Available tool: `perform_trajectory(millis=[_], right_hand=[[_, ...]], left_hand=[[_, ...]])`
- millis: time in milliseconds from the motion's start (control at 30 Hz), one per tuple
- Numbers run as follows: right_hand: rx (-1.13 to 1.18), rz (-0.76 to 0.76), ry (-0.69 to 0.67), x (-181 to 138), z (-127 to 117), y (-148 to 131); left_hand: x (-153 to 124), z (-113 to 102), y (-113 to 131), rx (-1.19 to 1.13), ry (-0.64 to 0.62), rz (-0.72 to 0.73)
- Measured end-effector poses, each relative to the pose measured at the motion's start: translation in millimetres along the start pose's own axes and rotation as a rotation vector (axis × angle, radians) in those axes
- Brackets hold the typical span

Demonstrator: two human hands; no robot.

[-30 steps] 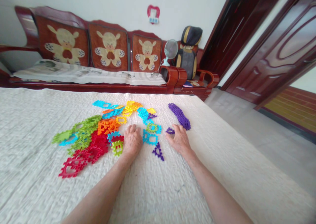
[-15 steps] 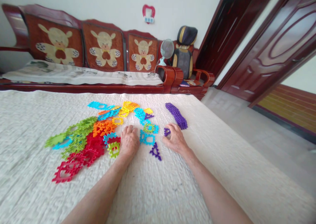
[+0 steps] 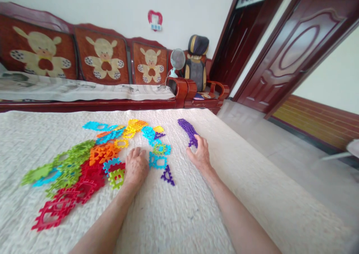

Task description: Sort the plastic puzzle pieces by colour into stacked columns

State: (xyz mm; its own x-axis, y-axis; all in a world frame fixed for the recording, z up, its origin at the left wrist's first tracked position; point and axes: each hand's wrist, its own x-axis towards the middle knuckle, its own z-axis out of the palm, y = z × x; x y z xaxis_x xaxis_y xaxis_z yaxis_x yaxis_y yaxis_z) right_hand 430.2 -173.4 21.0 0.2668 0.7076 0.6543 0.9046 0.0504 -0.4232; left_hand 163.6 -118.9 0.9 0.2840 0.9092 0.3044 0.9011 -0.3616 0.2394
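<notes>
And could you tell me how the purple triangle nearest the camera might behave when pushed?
The purple triangle is probably light, being thin with a cut-out middle. Lying flat, it would likely slide rather than roll, though the textured cloth might catch its toothed edges.

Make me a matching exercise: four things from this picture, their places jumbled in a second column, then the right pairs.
Column one:
1. left hand
2. right hand
3. fan
4. red heart

Column two:
A. between a cushion and a padded chair
B. at the near end of the purple pieces
C. on the wall
D. between a green square and a blue square

Pairs: 1-D, 2-B, 3-A, 4-C
</notes>
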Motion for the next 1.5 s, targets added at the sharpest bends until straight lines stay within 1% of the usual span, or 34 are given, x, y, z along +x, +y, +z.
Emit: perform_trajectory(millis=[67,167,300,500,633,900,1333,1400,1500], right_hand=[[-0.057,0.067,0.038,2.2,-3.4,15.5],[-0.106,0.155,0.034,2.1,-4.1,36.6],[-0.094,0.195,-0.003,0.7,0.2,48.8],[-0.082,0.189,-0.056,2.3,3.9,48.7],[-0.085,0.175,-0.062,3.3,4.4,49.7],[-0.161,0.181,-0.094,2.7,4.3,50.4],[-0.175,0.200,-0.089,3.5,4.4,48.6],[-0.171,0.184,-0.093,3.1,2.9,48.6],[-0.153,0.106,-0.037,3.0,-1.7,44.2]], left_hand=[[-0.4,-0.1,0.0,0.003,-0.005,0.004],[-1.0,-1.6,0.9,0.005,-0.005,0.001],[-1.1,-4.0,2.0,0.007,-0.007,0.000],[-1.0,-4.0,1.6,-0.014,-0.012,-0.006],[-0.8,-2.9,1.3,-0.031,-0.013,-0.007],[-0.6,-2.0,0.7,-0.008,-0.020,-0.004],[-0.5,-1.9,1.2,-0.018,-0.025,-0.008],[-1.0,-3.2,2.3,-0.024,-0.018,-0.014],[-1.6,-5.7,4.5,-0.031,-0.013,-0.028]])
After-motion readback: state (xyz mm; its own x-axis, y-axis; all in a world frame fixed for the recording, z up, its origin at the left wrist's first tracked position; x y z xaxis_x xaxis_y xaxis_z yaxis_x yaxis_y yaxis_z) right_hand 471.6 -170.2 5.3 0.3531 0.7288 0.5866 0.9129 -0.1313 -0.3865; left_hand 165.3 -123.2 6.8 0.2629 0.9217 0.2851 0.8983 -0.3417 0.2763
